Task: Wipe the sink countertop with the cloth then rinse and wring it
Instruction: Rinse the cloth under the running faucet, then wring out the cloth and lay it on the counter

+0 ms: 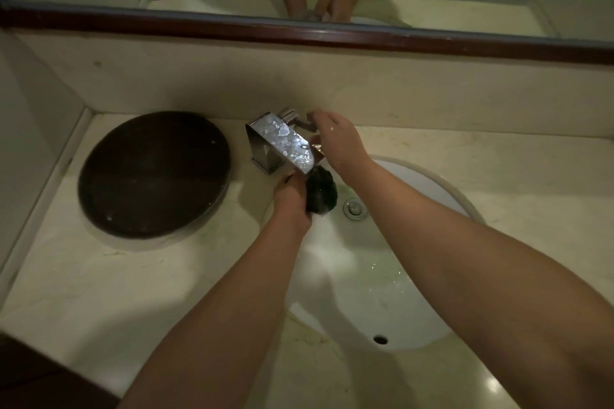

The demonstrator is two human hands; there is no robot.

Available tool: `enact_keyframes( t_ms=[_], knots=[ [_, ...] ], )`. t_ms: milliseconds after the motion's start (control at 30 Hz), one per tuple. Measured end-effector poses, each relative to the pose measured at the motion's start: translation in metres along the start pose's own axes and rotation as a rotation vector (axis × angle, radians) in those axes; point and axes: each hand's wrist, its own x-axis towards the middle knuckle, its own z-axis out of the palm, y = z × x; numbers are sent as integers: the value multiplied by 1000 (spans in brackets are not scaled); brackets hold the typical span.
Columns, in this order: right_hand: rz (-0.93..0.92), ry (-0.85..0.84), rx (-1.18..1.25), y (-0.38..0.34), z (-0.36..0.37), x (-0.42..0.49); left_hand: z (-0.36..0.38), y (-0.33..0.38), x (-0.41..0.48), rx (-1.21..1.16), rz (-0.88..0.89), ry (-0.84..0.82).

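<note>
A dark, bunched-up cloth (320, 191) hangs over the white sink basin (415, 183), right under the spout of the chrome faucet (282, 139). My left hand (292, 199) is shut around the cloth's left side. Water runs off the cloth into the basin. My right hand (335, 139) reaches behind the spout, its fingers on the faucet's handle (304, 123). The faucet's flat top is covered in water drops. The cream marble countertop (99, 282) surrounds the basin.
A round dark brown tray (153, 176) lies on the countertop left of the faucet. The drain plug (355, 208) sits in the basin's middle, an overflow hole (380, 339) near its front. A mirror with a dark wooden frame (299, 31) runs along the backsplash.
</note>
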Motion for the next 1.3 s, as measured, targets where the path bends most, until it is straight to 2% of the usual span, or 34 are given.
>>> enact_keyframes(
  t_ms=[100,167,267,367,533,633,700,800,933,1100,1167,1233,1300],
  knots=[
    [-12,-52,9,6,-15,-7,3,-8,-13,-29,19,-6],
    [22,-25,-14,17,-25,-11,7,-15,-26,-13,12,-14],
    [332,-4,1,41,-50,-20,16,-28,-48,69,7,-2],
    [656,-134,209,69,-84,-41,24,-37,-69,206,79,10],
    [826,-390,422,107,-129,-76,49,-41,-117,332,277,-118],
    [818,-524,541,110,-137,-101,65,-42,-147,324,352,-219],
    [790,-599,627,107,-138,-112,73,-39,-163,304,337,-281],
    [715,-703,711,95,-141,-122,80,-36,-181,186,197,-334],
    [658,-941,823,83,-152,-124,79,-37,-188,48,89,-356],
    [607,-981,800,63,-162,-125,78,-30,-175,136,128,-306],
    [626,-1051,727,56,-166,-124,76,-27,-172,206,108,-313],
    [612,-1129,521,49,-166,-122,76,-24,-171,196,131,-309],
    [575,-1134,261,40,-163,-119,77,-21,-175,161,120,-299]
  ],
)
